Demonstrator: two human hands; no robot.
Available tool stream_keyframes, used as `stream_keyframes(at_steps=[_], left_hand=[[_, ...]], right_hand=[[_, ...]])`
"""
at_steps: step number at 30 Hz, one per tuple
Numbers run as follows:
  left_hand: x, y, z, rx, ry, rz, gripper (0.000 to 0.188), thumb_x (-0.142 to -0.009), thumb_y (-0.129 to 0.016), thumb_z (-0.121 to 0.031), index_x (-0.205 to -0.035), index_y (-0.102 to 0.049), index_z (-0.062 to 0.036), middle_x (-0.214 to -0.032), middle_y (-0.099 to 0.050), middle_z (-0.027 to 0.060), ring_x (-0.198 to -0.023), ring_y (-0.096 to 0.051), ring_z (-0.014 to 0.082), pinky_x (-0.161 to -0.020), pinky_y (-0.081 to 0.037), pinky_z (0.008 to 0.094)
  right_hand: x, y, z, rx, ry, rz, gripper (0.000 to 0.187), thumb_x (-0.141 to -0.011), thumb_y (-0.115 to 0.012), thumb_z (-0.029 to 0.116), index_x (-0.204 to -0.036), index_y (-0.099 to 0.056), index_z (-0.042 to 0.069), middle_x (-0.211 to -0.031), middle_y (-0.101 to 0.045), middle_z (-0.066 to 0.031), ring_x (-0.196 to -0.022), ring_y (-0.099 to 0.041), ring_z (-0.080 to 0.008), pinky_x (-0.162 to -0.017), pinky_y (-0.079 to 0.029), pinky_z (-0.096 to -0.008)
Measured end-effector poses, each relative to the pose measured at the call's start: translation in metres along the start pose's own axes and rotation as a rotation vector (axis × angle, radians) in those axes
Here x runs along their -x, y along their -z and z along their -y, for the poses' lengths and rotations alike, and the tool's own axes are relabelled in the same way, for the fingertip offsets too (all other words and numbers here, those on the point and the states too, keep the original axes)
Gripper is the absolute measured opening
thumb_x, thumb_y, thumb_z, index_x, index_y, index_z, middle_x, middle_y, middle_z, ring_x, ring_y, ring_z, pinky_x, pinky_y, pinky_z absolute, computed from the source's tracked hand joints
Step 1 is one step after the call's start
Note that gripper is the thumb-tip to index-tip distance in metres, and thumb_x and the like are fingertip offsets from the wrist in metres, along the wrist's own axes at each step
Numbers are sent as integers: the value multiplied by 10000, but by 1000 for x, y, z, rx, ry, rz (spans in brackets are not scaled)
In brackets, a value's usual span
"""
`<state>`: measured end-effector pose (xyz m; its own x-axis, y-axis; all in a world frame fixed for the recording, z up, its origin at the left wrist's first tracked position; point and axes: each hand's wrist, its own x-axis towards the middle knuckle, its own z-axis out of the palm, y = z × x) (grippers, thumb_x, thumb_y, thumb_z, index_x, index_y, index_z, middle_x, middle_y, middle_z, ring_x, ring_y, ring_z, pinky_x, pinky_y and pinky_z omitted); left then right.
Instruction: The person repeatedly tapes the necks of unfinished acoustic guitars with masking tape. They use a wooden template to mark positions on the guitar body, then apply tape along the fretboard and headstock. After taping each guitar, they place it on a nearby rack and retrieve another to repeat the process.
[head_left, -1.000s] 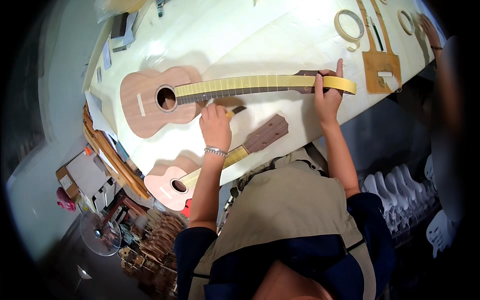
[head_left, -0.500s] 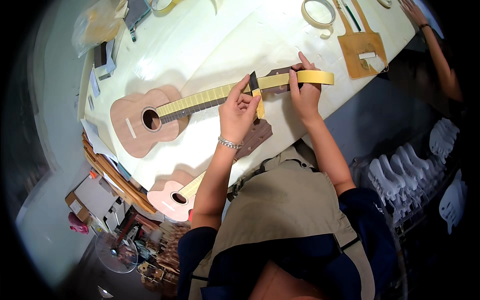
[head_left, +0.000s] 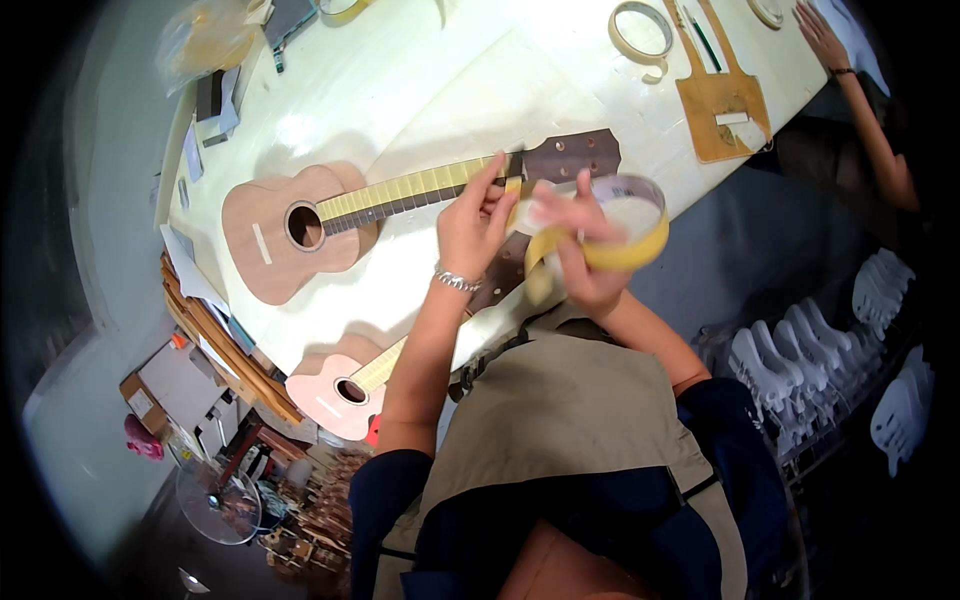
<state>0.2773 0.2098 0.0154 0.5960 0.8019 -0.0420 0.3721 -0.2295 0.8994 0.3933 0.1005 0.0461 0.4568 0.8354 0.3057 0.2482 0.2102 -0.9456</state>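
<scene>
A small unfinished ukulele [head_left: 265, 235] lies on the white table, with yellow tape strips along its fretboard [head_left: 420, 188] and its dark headstock [head_left: 575, 158] to the right. My left hand [head_left: 475, 225] is closed at the neck beside the headstock. Its fingertips pinch a narrow dark strip [head_left: 515, 165] with yellow tape on it, of a kind I cannot make out. My right hand [head_left: 590, 255], blurred by motion, grips a roll of yellow masking tape [head_left: 640, 250] right of the neck, and a loose end of tape hangs from it.
A second pale ukulele [head_left: 335, 395] lies nearer, partly behind my left forearm. Another tape roll [head_left: 640, 32] and a tan leather pouch [head_left: 718, 105] lie far right, near another person's hand [head_left: 822, 38]. A plastic bag [head_left: 205, 38] sits far left. White moulded pieces [head_left: 785, 360] fill a rack below right.
My right hand has pulled back from the headstock toward me, turning the tape roll so its ring shows. The headstock is now uncovered. My left hand stays at the neck.
</scene>
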Motion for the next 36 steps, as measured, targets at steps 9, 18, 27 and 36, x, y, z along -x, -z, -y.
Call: stream_keyframes(at_steps=[9,18,27,36], left_hand=[[24,14,-39,564,274,-44,425,-759,-740,-83,-1139,-575,10,-1005,-643,93,-873,-613,143,-814,-497,258],[46,86,14,355,274,-282,83,-797,-688,-9,-799,-605,-6,-765,-641,32,-681,-574,83,-664,-462,204],[36,245,90,-247,146,-473,132,-699,-780,-123,-782,-701,-58,-957,-548,47,-947,-526,163,-861,-410,290],[20,230,72,-201,157,-382,128,-711,-772,-125,-794,-701,-59,-965,-550,31,-908,-533,156,-826,-421,271]], right_hand=[[-17,-15,-5,-707,-263,-344,660,-768,-496,-167,-1328,-248,78,-1200,-558,-178,-1249,-448,-261,-1049,-330,-378],[-15,44,-12,-1935,-418,-735,578,-721,-425,-204,-1269,-424,-22,-1304,-517,-93,-1331,-345,-228,-1167,-35,-474],[-15,119,-69,540,-103,-289,295,-938,-456,37,-1228,-505,8,-1184,-564,-178,-1099,-566,-220,-959,-392,-321],[-32,-40,-2,751,38,209,266,-738,-728,312,-788,-661,59,-699,-605,-71,-698,-559,-236,-822,-377,-357]])
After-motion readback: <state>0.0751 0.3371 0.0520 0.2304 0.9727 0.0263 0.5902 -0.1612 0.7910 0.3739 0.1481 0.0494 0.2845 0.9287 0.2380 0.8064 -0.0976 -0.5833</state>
